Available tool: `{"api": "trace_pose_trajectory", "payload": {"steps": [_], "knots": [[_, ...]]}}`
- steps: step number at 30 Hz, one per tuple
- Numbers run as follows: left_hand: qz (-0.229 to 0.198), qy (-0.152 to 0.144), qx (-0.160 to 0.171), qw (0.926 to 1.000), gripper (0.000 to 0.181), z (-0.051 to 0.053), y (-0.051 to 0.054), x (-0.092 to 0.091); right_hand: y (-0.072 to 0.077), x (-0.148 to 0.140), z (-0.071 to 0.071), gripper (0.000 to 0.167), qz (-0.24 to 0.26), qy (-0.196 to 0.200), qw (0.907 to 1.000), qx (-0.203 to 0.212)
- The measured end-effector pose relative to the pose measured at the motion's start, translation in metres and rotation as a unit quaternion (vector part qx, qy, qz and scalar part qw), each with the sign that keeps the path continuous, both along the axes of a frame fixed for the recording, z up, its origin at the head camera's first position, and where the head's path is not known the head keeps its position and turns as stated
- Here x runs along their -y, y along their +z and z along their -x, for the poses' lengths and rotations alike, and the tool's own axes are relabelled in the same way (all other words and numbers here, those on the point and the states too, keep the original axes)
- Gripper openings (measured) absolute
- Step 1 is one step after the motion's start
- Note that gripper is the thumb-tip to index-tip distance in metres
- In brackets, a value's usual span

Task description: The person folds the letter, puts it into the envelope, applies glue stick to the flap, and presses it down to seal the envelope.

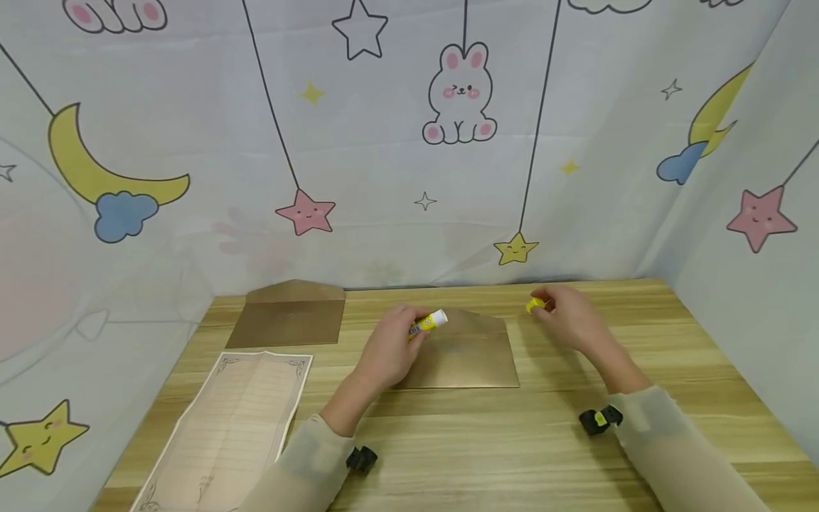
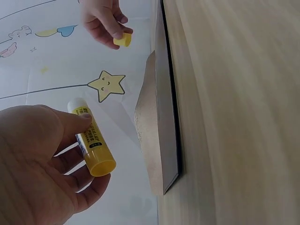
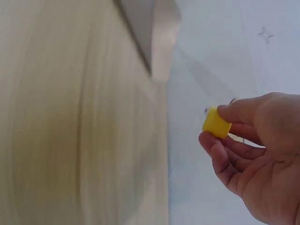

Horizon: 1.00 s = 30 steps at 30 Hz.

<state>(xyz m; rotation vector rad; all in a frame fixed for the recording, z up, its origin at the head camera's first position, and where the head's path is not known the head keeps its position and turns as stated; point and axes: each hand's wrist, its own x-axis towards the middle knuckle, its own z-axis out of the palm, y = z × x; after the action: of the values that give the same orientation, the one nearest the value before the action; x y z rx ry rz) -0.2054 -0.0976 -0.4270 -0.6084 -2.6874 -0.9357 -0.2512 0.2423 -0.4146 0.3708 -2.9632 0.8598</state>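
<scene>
Head view: your left hand (image 1: 387,350) grips the yellow-and-white cylindrical glue stick (image 1: 427,324) above the left part of the flat brown paper envelope (image 1: 463,363) on the wood-grain table (image 1: 473,455). Your right hand (image 1: 571,321) pinches the small yellow round cap (image 1: 534,306) to the right of this envelope.

Left wrist view: your left thumb and fingers wrap the glue stick, which is apart from the envelope.

Right wrist view: your right thumb and fingertips pinch the cap, clear of the table.
</scene>
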Motion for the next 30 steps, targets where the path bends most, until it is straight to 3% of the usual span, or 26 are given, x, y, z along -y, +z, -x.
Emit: {"api": "trace_pose_trajectory", "payload": {"steps": [6, 15, 21, 30], "knots": [[0.005, -0.001, 0.003, 1.0000, 0.033, -0.001, 0.000, 0.000, 0.011, 0.032, -0.013, 0.035, 0.115, 0.012, 0.9933, -0.005], [0.009, -0.014, -0.013, 0.9998, 0.032, -0.003, 0.004, -0.002, 0.014, 0.080, -0.027, 0.030, 0.249, 0.057, 0.9668, -0.016], [0.019, -0.023, -0.021, 0.9994, 0.030, -0.004, 0.003, -0.004, 0.007, 0.098, -0.033, 0.030, 0.285, 0.082, 0.9548, -0.015], [0.028, -0.023, -0.029, 0.9989, 0.029, -0.006, 0.005, -0.005, 0.000, 0.109, -0.036, 0.029, 0.300, 0.110, 0.9472, -0.024]]}}
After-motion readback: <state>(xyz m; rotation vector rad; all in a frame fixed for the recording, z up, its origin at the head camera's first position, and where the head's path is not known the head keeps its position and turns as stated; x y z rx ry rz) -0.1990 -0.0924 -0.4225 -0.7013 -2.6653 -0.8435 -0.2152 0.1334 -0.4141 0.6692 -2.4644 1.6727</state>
